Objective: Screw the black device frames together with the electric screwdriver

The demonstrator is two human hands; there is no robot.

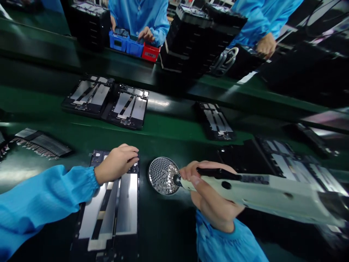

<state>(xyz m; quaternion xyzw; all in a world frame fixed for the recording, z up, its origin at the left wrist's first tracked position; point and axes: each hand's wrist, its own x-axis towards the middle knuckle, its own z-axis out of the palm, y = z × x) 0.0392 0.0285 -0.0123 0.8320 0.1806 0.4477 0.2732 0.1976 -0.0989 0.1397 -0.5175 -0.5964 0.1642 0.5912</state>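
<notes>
Here, in the head view, the right hand (215, 196) is wrapped around a pale green driver (261, 193) that runs to the right edge of the frame. The driver's tip is at the right rim of a round, perforated dish (160, 174) near the frame's centre; whether they touch, I cannot tell. At lower left, the left hand (118, 163) lies over the upper end of an opened tablet (128, 207), fingers bent; whether it grips anything, I cannot tell. Dark strips (45, 143) lie at the left. Two more panels (131, 107) sit side by side, upper left of centre. At the top, a co-worker's hands are at blue bins (135, 47) beside a red bin (150, 53).
</notes>
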